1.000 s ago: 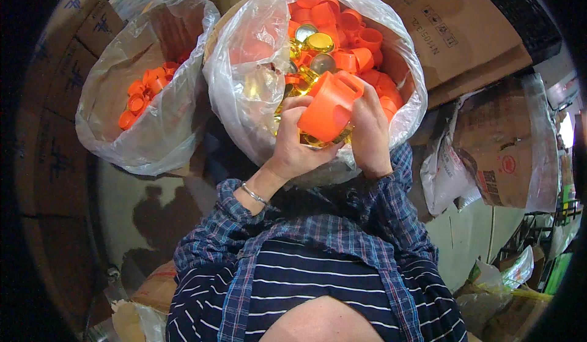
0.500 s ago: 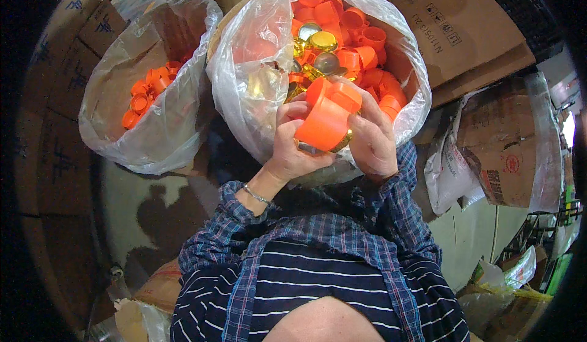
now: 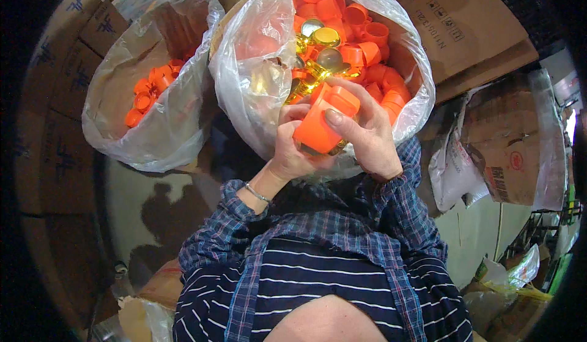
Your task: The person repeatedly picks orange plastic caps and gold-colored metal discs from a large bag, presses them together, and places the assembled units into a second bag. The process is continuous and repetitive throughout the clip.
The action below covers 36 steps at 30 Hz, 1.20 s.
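Note:
Over the front of the large lined bin, I hold an orange plastic cup-shaped piece (image 3: pixel 314 129) with a loop like a handle. It is tilted, and a gold-coloured edge shows at its lower end. My left hand (image 3: pixel 291 147) is closed round its left side and underside. My right hand (image 3: pixel 372 143) grips it from the right, thumb pressed on the orange wall. Behind my hands, the bin holds several similar orange pieces (image 3: pixel 374 34) and shiny gold round caps (image 3: pixel 325 37), some showing silvery faces. My fingers behind the piece are partly hidden.
The large bin has a clear plastic liner (image 3: pixel 247 118) folded over its rim. To its left stands a smaller lined bin (image 3: pixel 113 149) with several orange pieces (image 3: pixel 144 101). Cardboard boxes (image 3: pixel 61 158) line the left; a cardboard sheet (image 3: pixel 452 24) and white sack (image 3: pixel 455 174) are right.
My right thumb has moved onto the orange wall of the piece. The piece has turned slightly in my hands, while my left hand stays nearly in place.

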Tool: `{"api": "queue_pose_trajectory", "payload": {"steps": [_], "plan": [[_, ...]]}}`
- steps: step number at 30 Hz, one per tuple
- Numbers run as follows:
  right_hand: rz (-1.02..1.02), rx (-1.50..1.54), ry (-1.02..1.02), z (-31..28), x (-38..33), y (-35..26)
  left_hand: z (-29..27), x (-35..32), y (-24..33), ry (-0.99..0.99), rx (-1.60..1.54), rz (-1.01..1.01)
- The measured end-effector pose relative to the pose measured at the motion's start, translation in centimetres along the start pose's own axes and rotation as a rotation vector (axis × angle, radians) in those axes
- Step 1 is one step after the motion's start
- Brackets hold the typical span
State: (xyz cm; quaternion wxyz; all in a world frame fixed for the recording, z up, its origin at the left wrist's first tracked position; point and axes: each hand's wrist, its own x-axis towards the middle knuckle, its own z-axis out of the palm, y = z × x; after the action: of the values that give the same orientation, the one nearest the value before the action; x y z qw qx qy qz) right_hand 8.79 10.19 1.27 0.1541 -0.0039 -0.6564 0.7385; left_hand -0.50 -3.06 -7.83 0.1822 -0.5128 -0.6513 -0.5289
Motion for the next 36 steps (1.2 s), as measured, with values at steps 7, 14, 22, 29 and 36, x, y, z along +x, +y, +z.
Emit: {"api": "queue_pose_trajectory", "payload": {"steps": [7,14,22,29,36], "plan": [[0.004,0.211,-0.065,0.2,0.7,0.6,0.4,-1.5,-1.1,0.207,-0.149,-0.012],[-0.023,0.074,-0.051,2.2,0.8,3.2,-3.7,-1.1,0.3,0.014,-0.482,-0.253],[-0.066,-0.221,-0.183,2.9,1.1,5.0,-8.3,-0.3,3.4,0.016,-0.684,-0.779],[-0.200,-0.470,-0.192,2.6,1.2,5.7,-6.9,0.2,3.4,0.125,-0.774,-0.847],[-0.166,-0.426,-0.164,2.6,1.0,5.3,-5.7,-0.1,3.7,0.235,-0.796,-0.853]]}}
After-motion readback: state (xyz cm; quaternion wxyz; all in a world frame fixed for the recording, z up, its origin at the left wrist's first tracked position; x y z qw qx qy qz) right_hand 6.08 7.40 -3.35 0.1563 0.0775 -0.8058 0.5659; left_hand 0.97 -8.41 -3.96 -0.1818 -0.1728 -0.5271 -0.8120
